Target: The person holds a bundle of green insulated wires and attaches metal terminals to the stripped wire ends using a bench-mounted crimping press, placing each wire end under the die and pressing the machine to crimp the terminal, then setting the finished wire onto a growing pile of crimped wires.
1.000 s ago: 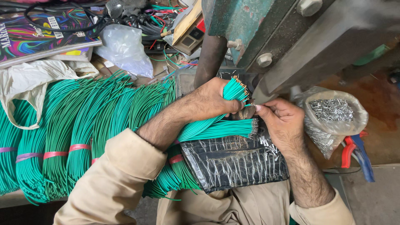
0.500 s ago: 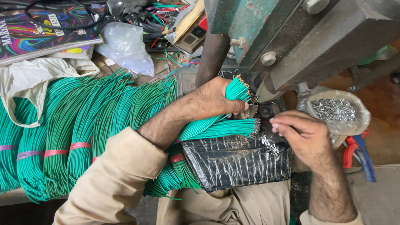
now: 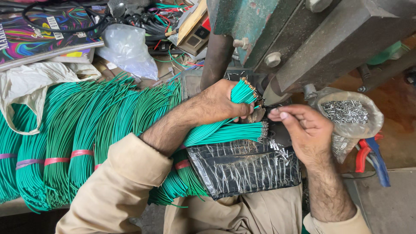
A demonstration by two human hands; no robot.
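Left hand (image 3: 219, 103): clenched around a bundle of green wires (image 3: 239, 93), bare ends up.
Right hand (image 3: 303, 130): fingertips pinched together just right of that grip; what they pinch is too small to tell.
Above the grip: green metal press (image 3: 277, 30).
Below: second wire bundle (image 3: 229, 132) on black plastic sheet (image 3: 242, 167).
Right: bag of small metal terminals (image 3: 346, 112), pliers (image 3: 368, 154) beside it.
Left: banded green wire heap (image 3: 73, 134).

Left hand (image 3: 221, 104) gripping a fanned bunch of green insulated wires (image 3: 241, 92) beneath a grey-green metal press (image 3: 303, 39); right hand (image 3: 303, 128) pinching something tiny beside a clear bag of small metal terminals (image 3: 346, 113).
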